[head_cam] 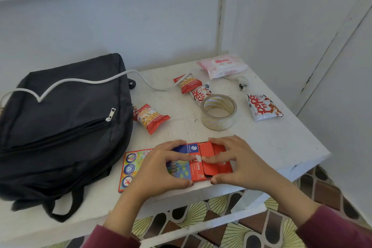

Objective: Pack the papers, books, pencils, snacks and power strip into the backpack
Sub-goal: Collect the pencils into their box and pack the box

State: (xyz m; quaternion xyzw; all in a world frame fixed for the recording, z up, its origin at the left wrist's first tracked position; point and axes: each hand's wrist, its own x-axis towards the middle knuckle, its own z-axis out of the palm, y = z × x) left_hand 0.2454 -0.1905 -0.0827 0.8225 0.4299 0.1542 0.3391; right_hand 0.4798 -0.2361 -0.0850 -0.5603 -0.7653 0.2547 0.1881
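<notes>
Pencil box (130,167) (flap open), table edge (281,159) — left hand (159,167), right hand (239,165) gripping.

- I count one backpack (60,127), 9 o'clock.
- Four snack packets: two peanut packets (151,118) (188,83), two Pops packets (200,94) (263,106), 12 to 2 o'clock.
- One tape roll (219,123), centre.
- One wipes pack (222,65), 1 o'clock.
- One pencil box (198,169), 6 o'clock.
- One white cable (90,81), one plug (242,83).

Matt cloth backpack (60,127), glossy snack packets (151,118)

Black backpack (60,137); white table (261,143); red pencil box (196,171) (blue corner); 2 red peanut packets (151,118) (188,83).
</notes>
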